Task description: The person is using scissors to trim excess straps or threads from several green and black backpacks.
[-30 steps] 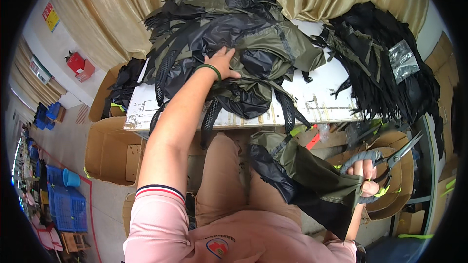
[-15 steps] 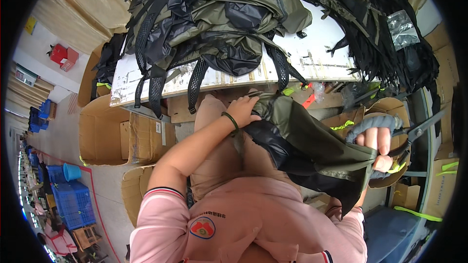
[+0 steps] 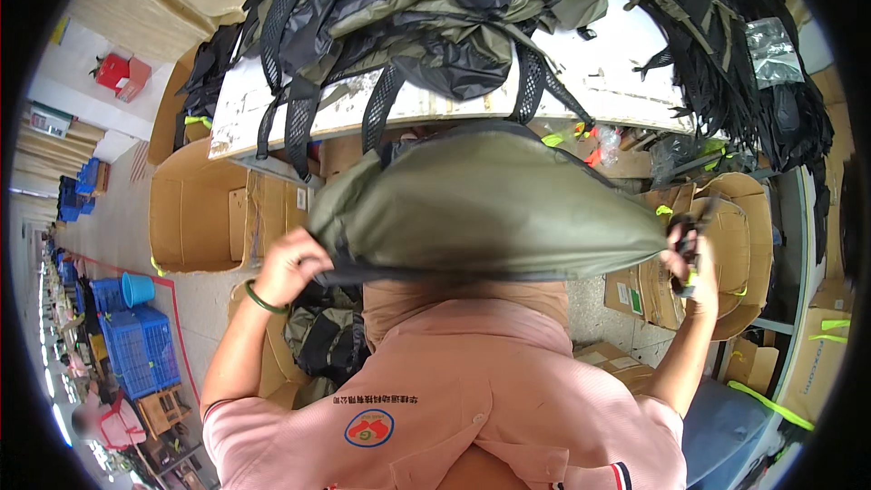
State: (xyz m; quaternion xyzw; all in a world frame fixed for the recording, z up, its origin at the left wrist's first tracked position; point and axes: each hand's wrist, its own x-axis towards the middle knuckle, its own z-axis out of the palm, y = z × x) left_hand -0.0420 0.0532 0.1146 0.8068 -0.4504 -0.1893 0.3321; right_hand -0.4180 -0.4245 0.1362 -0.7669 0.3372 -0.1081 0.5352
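Stretched across my lap is an olive-green and black fabric bag (image 3: 472, 209), its middle slightly smeared by motion. My left hand (image 3: 295, 265), with a dark green band on its wrist, is closed on the bag's lower left corner. At the other end, my right hand (image 3: 689, 263) pinches the bag's right edge. The same hand also keeps hold of dark scissors (image 3: 695, 234), whose blades are blurred and point up and away. A pile of similar bags (image 3: 435, 36) with black mesh straps lies on the white table (image 3: 626, 68) ahead, beyond the held bag.
Black strap pieces (image 3: 726, 82) hang over the table's right end, with a clear plastic bag (image 3: 773, 53) on top. Open cardboard boxes (image 3: 195, 218) stand at the left, and another box (image 3: 748, 254) sits close to my right hand. Beside my left forearm lies a dark bag (image 3: 331, 340).
The bag has swung from my right side to the middle and is now spread wide. My left hand has come left and nearer; my right hand has shifted slightly left, the scissors turning upward.
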